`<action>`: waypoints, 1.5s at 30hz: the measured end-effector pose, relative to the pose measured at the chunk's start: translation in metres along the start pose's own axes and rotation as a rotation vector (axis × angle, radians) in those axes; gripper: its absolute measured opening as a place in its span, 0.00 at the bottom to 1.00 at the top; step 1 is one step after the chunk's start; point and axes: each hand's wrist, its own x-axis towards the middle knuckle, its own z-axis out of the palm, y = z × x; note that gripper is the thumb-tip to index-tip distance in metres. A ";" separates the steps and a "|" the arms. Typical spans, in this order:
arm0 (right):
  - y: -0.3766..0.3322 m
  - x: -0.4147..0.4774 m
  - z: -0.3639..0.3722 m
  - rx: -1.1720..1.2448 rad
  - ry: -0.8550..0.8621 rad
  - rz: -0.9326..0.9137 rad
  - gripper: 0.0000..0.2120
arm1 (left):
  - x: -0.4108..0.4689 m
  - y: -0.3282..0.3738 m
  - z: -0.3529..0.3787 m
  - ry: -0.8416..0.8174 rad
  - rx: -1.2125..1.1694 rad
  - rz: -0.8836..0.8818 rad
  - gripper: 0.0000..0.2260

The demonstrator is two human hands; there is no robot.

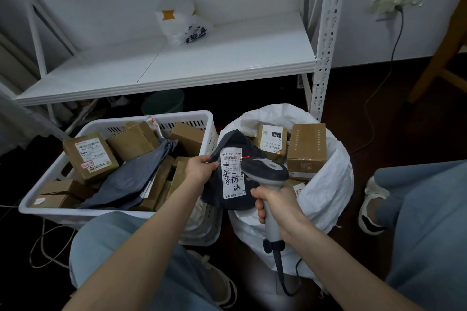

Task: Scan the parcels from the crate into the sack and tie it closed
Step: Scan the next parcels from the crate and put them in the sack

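Fingers (204, 159) of the left hand (199, 169) are curled, and with the thumb they are pinched on the left edge of a dark grey parcel (214, 193). The parcel is held in the air above the near rim of the white sack (328, 184), just right of the white crate (75, 212). Its long axis runs away from the person, and its white label (233, 175) is turned up toward the camera. The label's barcode end is pointed away from the person, and a short red line (245, 157) is seen at the barcode's right edge. Most of the parcel lies to the right of the pinching fingers and below them in the picture.

Around the grip of a scanner (267, 171) the right hand (273, 203) is wrapped, all fingers clamped on it. The scanner's head is laid over the parcel's right side and is aimed at the top of the label. A dark cable (280, 270) hangs from the grip's lower end.

Brown boxes (307, 146) are seen inside the sack. Further brown boxes (89, 154) and another grey bag (131, 179) are piled in the crate. Behind both, a white shelf (202, 63) is seen with a plastic bag (182, 23) lying on it.
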 end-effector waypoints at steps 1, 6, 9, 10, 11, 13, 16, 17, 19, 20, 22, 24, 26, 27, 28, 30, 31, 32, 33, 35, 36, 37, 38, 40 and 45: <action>0.000 -0.001 0.000 -0.002 -0.005 0.001 0.11 | -0.001 0.001 -0.001 -0.005 0.009 0.001 0.03; -0.019 0.007 -0.011 0.032 0.027 -0.060 0.06 | -0.005 0.037 -0.008 -0.178 0.021 0.109 0.04; -0.046 0.019 -0.023 0.069 0.114 -0.151 0.03 | 0.004 0.067 -0.007 -0.277 -0.142 0.112 0.06; -0.056 0.024 -0.027 0.080 0.138 -0.184 0.04 | 0.009 0.075 -0.003 -0.297 -0.217 0.098 0.07; -0.065 0.028 -0.030 0.091 0.160 -0.213 0.04 | 0.014 0.080 0.004 -0.304 -0.276 0.078 0.08; -0.078 0.040 -0.036 0.116 0.206 -0.243 0.06 | 0.025 0.078 0.023 -0.287 -0.329 0.020 0.09; -0.083 0.060 -0.045 0.109 0.257 -0.223 0.07 | 0.046 0.039 0.063 -0.172 -0.150 -0.033 0.17; -0.080 0.067 -0.047 0.091 0.266 -0.208 0.07 | 0.051 0.021 0.075 -0.131 0.009 -0.004 0.23; -0.071 0.080 -0.050 0.060 0.287 -0.175 0.07 | 0.055 -0.012 0.096 -0.124 0.412 0.118 0.34; -0.065 0.086 -0.050 0.051 0.301 -0.152 0.07 | 0.055 -0.025 0.106 -0.156 0.595 0.175 0.36; -0.051 0.098 -0.050 0.035 0.322 -0.099 0.08 | 0.055 -0.045 0.121 -0.293 0.861 0.230 0.38; -0.039 0.108 -0.049 0.021 0.340 -0.054 0.09 | 0.058 -0.053 0.129 -0.430 1.020 0.246 0.36; -0.030 0.115 -0.048 0.005 0.351 -0.022 0.09 | 0.062 -0.053 0.129 -0.487 1.026 0.229 0.33; -0.029 0.117 -0.046 -0.004 0.349 -0.015 0.08 | 0.064 -0.051 0.126 -0.474 0.986 0.231 0.30; -0.028 0.118 -0.044 -0.009 0.343 -0.013 0.08 | 0.065 -0.047 0.122 -0.435 0.941 0.247 0.27; -0.031 0.119 -0.036 -0.020 0.327 -0.018 0.08 | 0.064 -0.034 0.107 -0.324 0.880 0.313 0.21; -0.034 0.118 -0.029 -0.029 0.313 -0.022 0.08 | 0.063 -0.027 0.097 -0.259 0.859 0.347 0.19; -0.037 0.117 -0.021 -0.035 0.290 -0.028 0.09 | 0.063 -0.020 0.085 -0.197 0.837 0.374 0.18; -0.040 0.116 -0.010 -0.040 0.262 -0.036 0.09 | 0.062 -0.013 0.072 -0.142 0.815 0.400 0.17; -0.045 0.113 0.015 -0.055 0.204 -0.053 0.10 | 0.062 -0.003 0.042 -0.057 0.784 0.440 0.18; -0.047 0.112 0.029 -0.065 0.175 -0.060 0.10 | 0.063 0.000 0.026 -0.022 0.779 0.437 0.18; -0.049 0.111 0.044 -0.076 0.145 -0.066 0.09 | 0.064 0.001 0.009 0.007 0.778 0.424 0.18; -0.051 0.110 0.059 -0.088 0.119 -0.070 0.09 | 0.066 0.000 -0.006 0.026 0.777 0.403 0.18; -0.053 0.110 0.088 -0.121 0.080 -0.079 0.08 | 0.069 -0.005 -0.037 0.041 0.779 0.369 0.18; -0.053 0.116 0.158 -0.157 -0.039 -0.114 0.06 | 0.085 -0.025 -0.101 0.132 0.769 0.237 0.20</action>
